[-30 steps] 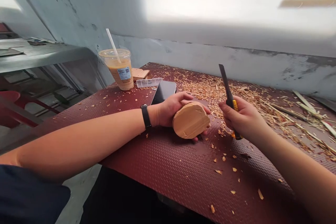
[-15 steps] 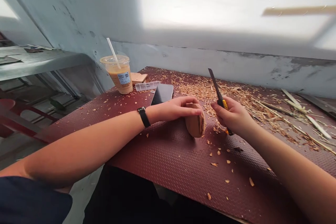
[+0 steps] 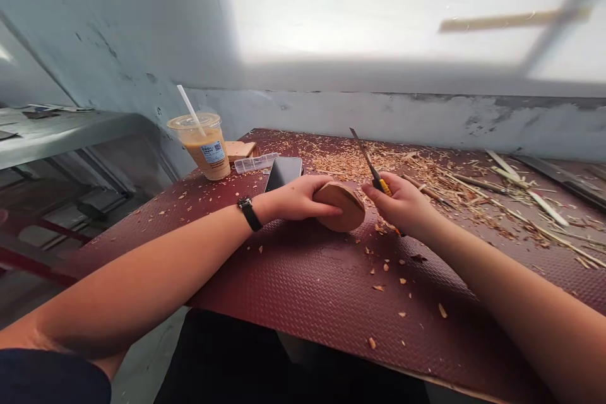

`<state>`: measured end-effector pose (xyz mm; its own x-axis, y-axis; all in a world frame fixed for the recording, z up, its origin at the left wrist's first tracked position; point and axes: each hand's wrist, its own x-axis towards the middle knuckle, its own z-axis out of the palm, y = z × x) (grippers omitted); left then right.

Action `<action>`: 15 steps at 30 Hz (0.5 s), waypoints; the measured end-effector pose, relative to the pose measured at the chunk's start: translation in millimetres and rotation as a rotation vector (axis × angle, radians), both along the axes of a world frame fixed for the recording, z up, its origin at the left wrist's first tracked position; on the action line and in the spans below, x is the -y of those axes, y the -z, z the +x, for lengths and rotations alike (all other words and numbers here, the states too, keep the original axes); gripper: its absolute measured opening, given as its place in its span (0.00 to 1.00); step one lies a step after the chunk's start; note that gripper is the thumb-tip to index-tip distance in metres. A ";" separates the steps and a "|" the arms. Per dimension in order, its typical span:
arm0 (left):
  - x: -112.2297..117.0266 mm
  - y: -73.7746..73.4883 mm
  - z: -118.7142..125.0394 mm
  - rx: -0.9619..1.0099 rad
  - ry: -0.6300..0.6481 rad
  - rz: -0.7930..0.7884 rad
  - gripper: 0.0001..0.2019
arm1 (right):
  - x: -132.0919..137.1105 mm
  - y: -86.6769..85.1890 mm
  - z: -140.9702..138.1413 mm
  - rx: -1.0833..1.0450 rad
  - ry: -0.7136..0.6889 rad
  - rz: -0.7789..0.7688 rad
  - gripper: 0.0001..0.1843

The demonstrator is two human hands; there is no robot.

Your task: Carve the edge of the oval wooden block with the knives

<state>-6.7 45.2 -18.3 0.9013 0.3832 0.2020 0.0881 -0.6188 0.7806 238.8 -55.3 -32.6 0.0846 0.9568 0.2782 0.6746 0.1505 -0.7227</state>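
My left hand [image 3: 303,197] grips a thick rounded wooden piece [image 3: 344,208] by its left side, thumb across its near face. The piece is tilted, its lower edge at or just above the dark red tabletop [image 3: 284,278]. To its right, my right hand [image 3: 400,202] is wrapped round the black and yellow handle of a utility knife [image 3: 367,154]. The long dark blade points up and away to the left, apart from the wood. Small wood chips [image 3: 379,288] lie on the table below both hands.
Behind my left hand lies a phone [image 3: 284,172], with a clear plastic case [image 3: 255,163] beside it. An iced drink cup with a straw [image 3: 206,151] stands at the left near a wooden block [image 3: 240,150]. Shavings [image 3: 326,161] and thin strips [image 3: 530,186] cover the back and right.
My left hand has turned the wooden piece so its broad face shows more. The knife's blade leans further left. The whole view has shifted slightly.
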 end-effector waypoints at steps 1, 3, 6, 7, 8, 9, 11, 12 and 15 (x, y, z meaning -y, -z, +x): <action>-0.1 0.4 0.2 0.001 -0.003 -0.001 0.25 | -0.5 0.6 -0.3 0.000 -0.004 0.002 0.27; -0.8 1.4 0.5 0.002 -0.017 -0.007 0.26 | -0.9 1.6 -0.3 -0.004 -0.014 0.002 0.27; -2.5 3.3 1.5 -0.004 -0.030 -0.025 0.27 | 0.1 1.9 0.3 -0.012 -0.022 -0.001 0.26; -3.0 3.9 2.0 -0.006 -0.032 -0.032 0.27 | 0.9 1.6 0.4 -0.016 -0.021 -0.001 0.26; -3.4 4.5 2.5 -0.007 -0.036 -0.037 0.28 | 1.7 1.1 0.5 -0.020 -0.020 -0.002 0.26; -3.7 5.0 2.9 -0.007 -0.042 -0.041 0.28 | 2.6 0.5 0.4 -0.025 -0.019 -0.002 0.25; -3.6 5.3 3.4 -0.008 -0.057 -0.044 0.29 | 4.2 -1.0 0.0 -0.037 -0.020 -0.004 0.25; -3.2 5.2 3.5 -0.010 -0.064 -0.045 0.29 | 4.9 -1.8 -0.3 -0.045 -0.022 -0.005 0.25; -0.9 4.0 3.0 -0.015 -0.079 -0.047 0.28 | 6.1 -3.5 -1.0 -0.078 -0.030 -0.001 0.25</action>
<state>-3.7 46.1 -22.3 0.8706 0.4624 0.1684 0.1476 -0.5717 0.8071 237.8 -61.4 -29.1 0.0768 0.9595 0.2710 0.6115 0.1693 -0.7730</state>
